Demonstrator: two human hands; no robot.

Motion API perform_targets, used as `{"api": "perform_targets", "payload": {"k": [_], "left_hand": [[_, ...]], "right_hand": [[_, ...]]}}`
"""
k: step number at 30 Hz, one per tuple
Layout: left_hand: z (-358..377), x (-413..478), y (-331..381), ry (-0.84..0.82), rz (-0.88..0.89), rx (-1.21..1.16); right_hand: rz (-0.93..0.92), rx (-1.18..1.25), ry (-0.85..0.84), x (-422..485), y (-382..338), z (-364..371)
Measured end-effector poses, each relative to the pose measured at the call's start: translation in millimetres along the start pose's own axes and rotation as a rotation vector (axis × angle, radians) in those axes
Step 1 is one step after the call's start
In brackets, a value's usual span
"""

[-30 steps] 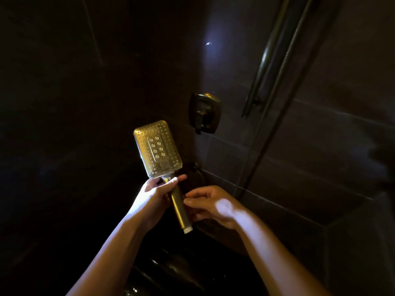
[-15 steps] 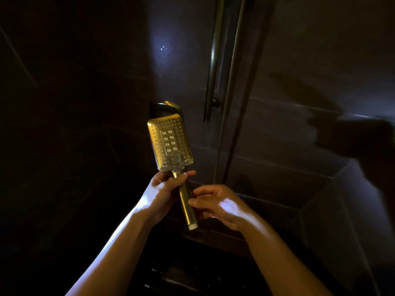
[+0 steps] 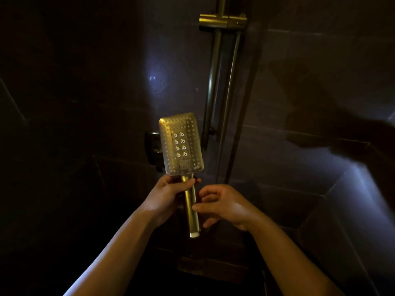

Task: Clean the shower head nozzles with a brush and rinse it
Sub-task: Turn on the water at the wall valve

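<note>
A gold rectangular shower head stands upright in the middle of the view, nozzle face toward me, with no hose on its white-tipped handle end. My left hand grips the top of the handle just under the head. My right hand is beside the handle's lower half, fingers loosely curled and fingertips touching it; nothing is held in it. No brush is in view.
A gold slide rail with its bracket runs up the dark tiled wall behind. A dark mixer valve sits on the wall behind the head. A tiled ledge lies at the right. The scene is very dim.
The view has swung so the rail and bracket now sit above centre. The shower head has turned more upright. Both hands keep their places on the handle.
</note>
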State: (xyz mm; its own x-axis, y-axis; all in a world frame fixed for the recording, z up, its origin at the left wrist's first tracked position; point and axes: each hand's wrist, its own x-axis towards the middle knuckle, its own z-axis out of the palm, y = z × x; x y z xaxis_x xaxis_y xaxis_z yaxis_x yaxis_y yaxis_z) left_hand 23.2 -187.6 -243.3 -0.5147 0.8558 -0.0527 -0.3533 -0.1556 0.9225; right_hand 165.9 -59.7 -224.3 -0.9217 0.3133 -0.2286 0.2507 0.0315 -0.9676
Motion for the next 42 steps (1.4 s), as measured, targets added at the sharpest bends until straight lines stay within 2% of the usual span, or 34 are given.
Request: {"api": "perform_targets", "payload": {"k": [9,12,21,25,30,42], "left_hand": [[22.1,45.6,48.9,0.055,0.072,0.163],[28.7,61.7,60.4,0.092,0.101,0.238],[44.4,100.3,75.8,0.169,0.142,0.263],[42.8,105.6,81.2,0.191,0.164,0.244],[34.9,102.5,83.3,0.196,0.178,0.225],[29.9,87.8,81.9,0.201,0.199,0.219]], "right_hand": [[-0.069,-0.161,-0.052,48.0,-56.6,-57.3],[-0.182,-0.225,-0.027,66.6,-84.3,-94.7],[-0.55,-0.188,0.395,122.0,-193.9,-167.2],[-0.649,-0.349,0.629,143.4,-223.8,-169.6],[-0.6,-0.247,0.607,157.9,-228.5,-165.0],[-0.668,-0.067,0.686,159.5,-252.2,-177.8]]}}
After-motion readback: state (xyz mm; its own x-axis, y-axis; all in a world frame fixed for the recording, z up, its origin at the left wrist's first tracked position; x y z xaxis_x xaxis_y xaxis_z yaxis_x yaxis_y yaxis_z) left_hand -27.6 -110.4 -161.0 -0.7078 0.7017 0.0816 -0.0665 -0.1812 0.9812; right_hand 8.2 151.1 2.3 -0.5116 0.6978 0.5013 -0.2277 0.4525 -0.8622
